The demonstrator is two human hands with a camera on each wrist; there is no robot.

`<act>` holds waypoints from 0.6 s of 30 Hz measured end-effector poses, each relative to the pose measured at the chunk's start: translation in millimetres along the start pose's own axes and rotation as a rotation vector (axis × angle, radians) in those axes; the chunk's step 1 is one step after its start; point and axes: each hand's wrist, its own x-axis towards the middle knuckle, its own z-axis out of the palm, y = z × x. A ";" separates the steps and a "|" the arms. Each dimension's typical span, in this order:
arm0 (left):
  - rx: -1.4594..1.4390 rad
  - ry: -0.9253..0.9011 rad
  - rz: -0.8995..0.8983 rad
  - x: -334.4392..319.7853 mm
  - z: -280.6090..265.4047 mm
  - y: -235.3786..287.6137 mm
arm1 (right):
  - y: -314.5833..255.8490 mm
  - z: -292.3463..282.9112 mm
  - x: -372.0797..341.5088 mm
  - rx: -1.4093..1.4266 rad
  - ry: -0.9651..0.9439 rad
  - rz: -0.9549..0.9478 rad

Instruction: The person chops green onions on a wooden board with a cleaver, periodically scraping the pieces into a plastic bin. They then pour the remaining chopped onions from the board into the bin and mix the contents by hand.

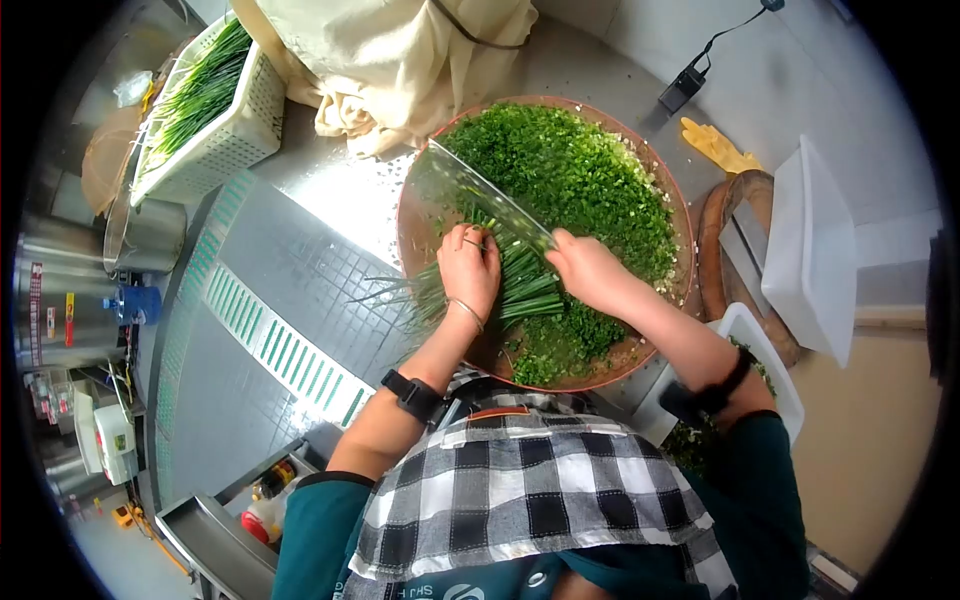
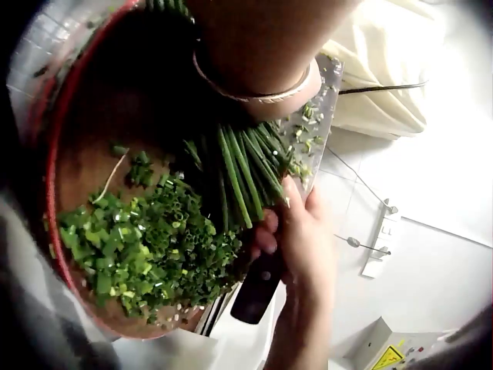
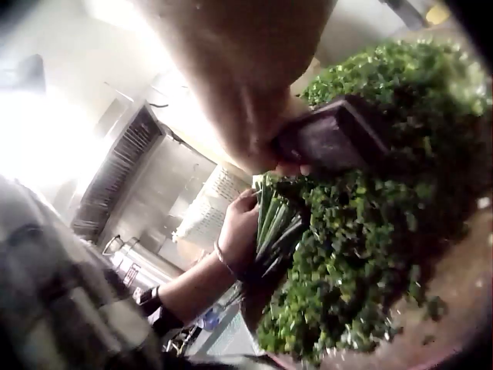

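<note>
A round chopping board [image 1: 425, 215] with a red rim carries a wide heap of chopped scallions [image 1: 580, 150]. Across it lies a bundle of whole scallions [image 1: 530, 285], gripped from above by my left hand [image 1: 470, 270] with bent fingers. My right hand [image 1: 590, 270] holds a cleaver by its dark handle [image 2: 258, 289]. The broad blade [image 1: 490, 190], flecked with green bits, stands right beside the left fingers at the bundle's end. In the right wrist view, the handle [image 3: 331, 142] is over the chopped pieces. The blade's lower edge is hidden.
At the back left stands a white basket [image 1: 262, 110] of whole scallions. A cream cloth [image 1: 390, 60] bunches behind the board. To the right are a yellow glove [image 1: 718, 146], a white tub [image 1: 815, 250] and a wooden block [image 1: 715, 230]. A white bin [image 1: 790, 390] sits below my right forearm.
</note>
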 end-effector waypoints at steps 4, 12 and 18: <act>-0.016 0.001 0.003 0.7 -2.6 0.4 | 2.0 -1.9 8.1 0.009 0.074 -0.025; 0.003 0.012 0.011 0.3 1.6 -2.7 | -11.0 -28.7 -14.4 -0.065 -0.122 0.066; -0.018 -0.025 -0.021 -4.2 -1.9 -3.3 | -4.6 0.7 14.7 0.030 -0.024 0.042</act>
